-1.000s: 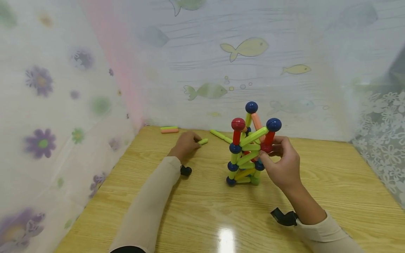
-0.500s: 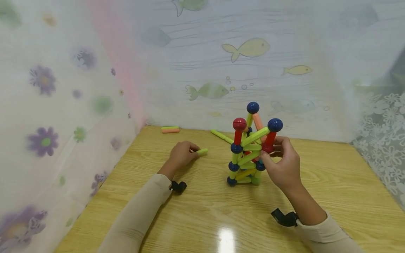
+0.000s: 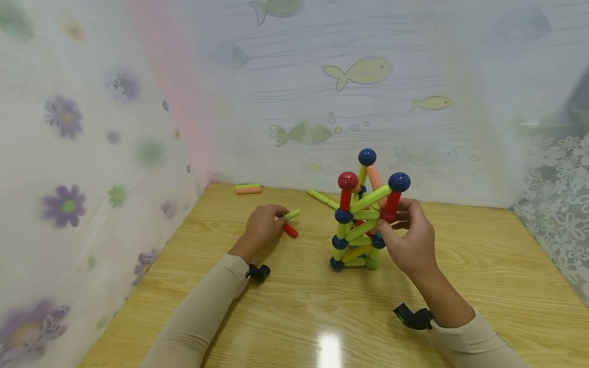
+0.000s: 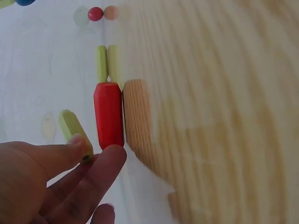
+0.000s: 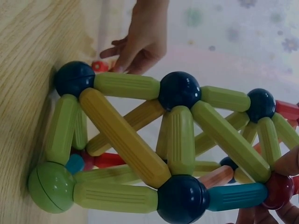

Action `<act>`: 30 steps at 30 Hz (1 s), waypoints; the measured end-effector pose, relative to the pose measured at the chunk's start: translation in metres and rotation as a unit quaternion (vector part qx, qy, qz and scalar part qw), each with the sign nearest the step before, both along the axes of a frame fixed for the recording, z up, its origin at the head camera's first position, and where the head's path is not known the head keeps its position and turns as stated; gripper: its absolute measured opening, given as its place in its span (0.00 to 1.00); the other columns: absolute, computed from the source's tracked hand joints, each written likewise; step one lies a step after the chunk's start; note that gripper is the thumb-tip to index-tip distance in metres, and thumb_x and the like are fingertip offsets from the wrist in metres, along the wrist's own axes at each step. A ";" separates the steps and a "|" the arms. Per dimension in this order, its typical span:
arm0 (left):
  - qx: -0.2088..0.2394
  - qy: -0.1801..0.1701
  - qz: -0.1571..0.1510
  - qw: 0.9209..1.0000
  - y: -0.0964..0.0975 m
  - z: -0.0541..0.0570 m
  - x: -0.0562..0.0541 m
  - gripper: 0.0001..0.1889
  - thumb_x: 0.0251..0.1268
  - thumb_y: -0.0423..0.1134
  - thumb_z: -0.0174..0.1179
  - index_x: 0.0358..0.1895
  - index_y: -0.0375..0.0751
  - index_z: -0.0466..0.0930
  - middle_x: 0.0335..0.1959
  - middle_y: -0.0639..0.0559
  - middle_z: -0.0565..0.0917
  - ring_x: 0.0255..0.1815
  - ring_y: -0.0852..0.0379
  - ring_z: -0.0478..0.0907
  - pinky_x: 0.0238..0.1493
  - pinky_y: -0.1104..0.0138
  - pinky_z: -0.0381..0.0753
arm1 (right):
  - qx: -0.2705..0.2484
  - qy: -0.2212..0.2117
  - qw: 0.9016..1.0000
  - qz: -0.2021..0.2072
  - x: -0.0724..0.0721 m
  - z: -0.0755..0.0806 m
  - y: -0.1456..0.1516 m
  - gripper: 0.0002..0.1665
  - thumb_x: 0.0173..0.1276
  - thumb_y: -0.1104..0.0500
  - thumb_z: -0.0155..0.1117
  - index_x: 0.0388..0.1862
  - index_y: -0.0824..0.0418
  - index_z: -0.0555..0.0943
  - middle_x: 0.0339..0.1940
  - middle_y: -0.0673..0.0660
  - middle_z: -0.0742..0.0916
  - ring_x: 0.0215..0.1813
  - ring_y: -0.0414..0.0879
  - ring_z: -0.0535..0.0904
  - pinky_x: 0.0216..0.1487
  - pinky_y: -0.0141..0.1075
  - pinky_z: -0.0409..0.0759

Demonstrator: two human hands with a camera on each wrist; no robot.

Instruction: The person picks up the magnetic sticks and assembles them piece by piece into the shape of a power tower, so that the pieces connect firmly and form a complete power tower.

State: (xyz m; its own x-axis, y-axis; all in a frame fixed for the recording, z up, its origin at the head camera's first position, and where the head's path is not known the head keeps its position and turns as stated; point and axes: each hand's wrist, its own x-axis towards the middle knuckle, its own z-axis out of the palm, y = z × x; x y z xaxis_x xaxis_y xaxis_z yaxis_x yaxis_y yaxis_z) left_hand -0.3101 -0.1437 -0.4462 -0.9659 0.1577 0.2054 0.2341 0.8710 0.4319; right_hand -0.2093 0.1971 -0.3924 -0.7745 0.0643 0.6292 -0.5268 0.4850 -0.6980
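Note:
My left hand pinches a light green magnetic stick between thumb and index finger, left of the tower. A red magnetic stick lies on the table, a fingertip at its near end. To the right stands a tower of magnetic sticks and balls, mostly green sticks with dark blue balls. My right hand grips the tower's upper right side, thumb and fingers around a red ball. One red and two blue balls top the tower.
On the wooden table, a green and an orange stick lie together at the back left. Green sticks lie behind the tower. A printed fabric screen borders the back and left side.
My left hand has drawn back toward me with the green stick, which has since tilted. A red stick now shows beside its fingers. My right hand and the tower stay in place.

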 end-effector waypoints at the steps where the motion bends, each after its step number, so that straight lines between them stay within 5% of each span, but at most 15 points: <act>1: 0.012 -0.001 -0.001 1.000 -0.001 0.000 0.000 0.14 0.72 0.45 0.67 0.57 0.52 0.88 0.48 0.54 0.91 0.38 0.57 0.86 0.30 0.66 0.78 | -0.002 0.000 1.000 0.002 0.000 0.000 -0.001 0.22 0.67 0.66 0.66 0.60 0.64 0.76 0.51 0.55 0.86 0.45 0.36 0.80 0.46 0.26 0.80; 5: 0.073 0.034 -0.003 0.997 0.000 0.008 0.007 0.14 0.72 0.47 0.67 0.57 0.52 0.88 0.48 0.55 0.90 0.35 0.58 0.86 0.26 0.68 0.76 | -0.002 0.000 1.000 0.010 0.001 0.001 -0.003 0.22 0.68 0.65 0.67 0.60 0.62 0.76 0.51 0.55 0.85 0.46 0.37 0.80 0.46 0.28 0.80; 8: 0.137 0.120 -0.023 0.983 0.008 0.036 0.022 0.15 0.72 0.48 0.67 0.57 0.51 0.88 0.46 0.54 0.90 0.33 0.58 0.85 0.21 0.67 0.74 | -0.001 -0.001 1.000 0.011 0.002 0.001 -0.003 0.23 0.68 0.65 0.67 0.61 0.62 0.76 0.51 0.54 0.85 0.46 0.37 0.80 0.46 0.28 0.80; 11: 0.196 0.223 -0.067 0.953 0.024 0.080 0.045 0.15 0.72 0.47 0.67 0.58 0.49 0.88 0.45 0.52 0.90 0.37 0.57 0.85 0.27 0.62 0.77 | 0.000 0.004 1.000 0.008 0.002 0.000 -0.003 0.23 0.67 0.65 0.68 0.60 0.62 0.76 0.50 0.54 0.85 0.45 0.36 0.80 0.46 0.28 0.80; 15: 0.228 0.325 -0.147 0.906 0.056 0.137 0.074 0.15 0.71 0.43 0.69 0.57 0.46 0.88 0.48 0.52 0.90 0.48 0.57 0.84 0.47 0.57 0.81 | -0.003 0.010 1.000 0.004 0.001 0.000 -0.001 0.23 0.67 0.66 0.68 0.60 0.62 0.77 0.51 0.54 0.86 0.45 0.36 0.80 0.45 0.27 0.80; 18: 0.200 0.364 -0.192 0.889 0.084 0.166 0.088 0.14 0.70 0.42 0.69 0.55 0.44 0.89 0.49 0.53 0.90 0.52 0.56 0.83 0.55 0.57 0.78 | -0.003 0.012 1.000 0.001 0.000 0.000 0.000 0.24 0.66 0.66 0.68 0.61 0.62 0.76 0.51 0.55 0.86 0.45 0.35 0.80 0.45 0.27 0.80; 22: 0.119 0.381 -0.201 0.894 0.113 0.181 0.096 0.13 0.68 0.45 0.71 0.52 0.47 0.90 0.48 0.56 0.91 0.54 0.56 0.82 0.54 0.56 0.73 | -0.001 0.011 1.000 0.005 0.001 0.000 0.000 0.24 0.67 0.65 0.69 0.61 0.61 0.76 0.51 0.55 0.86 0.45 0.35 0.80 0.45 0.27 0.80; 26: 0.057 0.373 -0.187 0.907 0.125 0.179 0.095 0.12 0.68 0.48 0.70 0.51 0.53 0.91 0.48 0.59 0.90 0.54 0.58 0.80 0.51 0.55 0.67 | 0.008 0.014 1.000 0.007 0.001 0.000 0.000 0.24 0.67 0.65 0.68 0.61 0.62 0.76 0.50 0.55 0.86 0.45 0.37 0.80 0.45 0.28 0.81; 30: 0.029 0.370 -0.182 0.911 0.127 0.175 0.091 0.12 0.68 0.48 0.70 0.52 0.55 0.91 0.48 0.60 0.89 0.53 0.59 0.80 0.51 0.56 0.67 | 0.012 0.015 1.000 0.003 0.000 0.000 0.001 0.24 0.68 0.65 0.67 0.61 0.63 0.75 0.50 0.55 0.86 0.46 0.38 0.81 0.45 0.27 0.81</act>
